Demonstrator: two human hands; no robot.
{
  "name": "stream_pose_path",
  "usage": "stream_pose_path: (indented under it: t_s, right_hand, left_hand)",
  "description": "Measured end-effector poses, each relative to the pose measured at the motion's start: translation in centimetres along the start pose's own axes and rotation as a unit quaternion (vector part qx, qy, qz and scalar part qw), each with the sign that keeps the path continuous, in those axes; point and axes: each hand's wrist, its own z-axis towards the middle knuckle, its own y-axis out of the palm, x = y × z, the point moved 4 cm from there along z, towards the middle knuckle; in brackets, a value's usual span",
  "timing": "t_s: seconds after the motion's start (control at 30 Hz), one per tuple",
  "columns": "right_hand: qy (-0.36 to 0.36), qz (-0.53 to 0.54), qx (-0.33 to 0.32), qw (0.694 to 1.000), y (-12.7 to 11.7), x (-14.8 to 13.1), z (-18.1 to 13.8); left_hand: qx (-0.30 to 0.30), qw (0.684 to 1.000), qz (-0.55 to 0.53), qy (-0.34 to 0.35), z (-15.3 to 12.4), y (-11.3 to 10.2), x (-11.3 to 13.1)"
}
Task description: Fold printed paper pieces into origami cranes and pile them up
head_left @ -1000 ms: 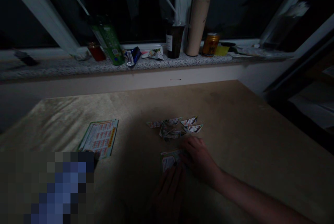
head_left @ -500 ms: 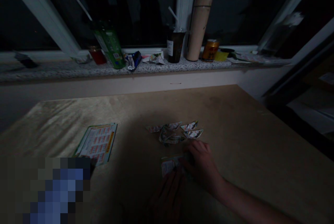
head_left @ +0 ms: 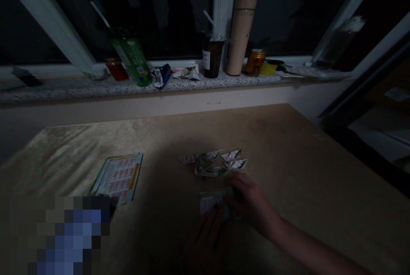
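A small printed sheet of paper (head_left: 207,203) lies on the table in front of me, dim and partly covered by my hands. My left hand (head_left: 206,233) rests on its near edge, fingers stretched out and flat. At the sheet's right side my right hand (head_left: 251,202) is closed, fingers curled and thumb against the paper; the exact grip is in shadow. Just beyond my hands stand several folded paper pieces with pointed ends, a joined cluster (head_left: 209,166) on the left and two separate ones (head_left: 236,164) on the right.
A printed sheet (head_left: 120,176) lies at the left, near another person's blurred blue sleeve (head_left: 75,232). Along the windowsill (head_left: 179,85) stand a green bottle (head_left: 133,59), a cup with a straw (head_left: 212,57), a tall tumbler (head_left: 241,36) and an orange can (head_left: 255,62).
My right hand has shifted slightly right, and more of the paper shows between my hands. My left hand stays flat on it. The view has moved a little.
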Motion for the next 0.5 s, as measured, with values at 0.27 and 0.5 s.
stream_pose_path:
  t_s: [0.27,0.5]
  right_hand:
    - [0.028,0.040,-0.008,0.999,0.3,0.6,0.8]
    - [0.033,0.039,0.012,0.999,0.4,0.4,0.8]
  left_hand:
    - [-0.049,0.998,-0.032,-0.003,0.2,-0.4,0.1]
    - [-0.105,0.991,-0.079,-0.010,0.7,-1.5,0.1]
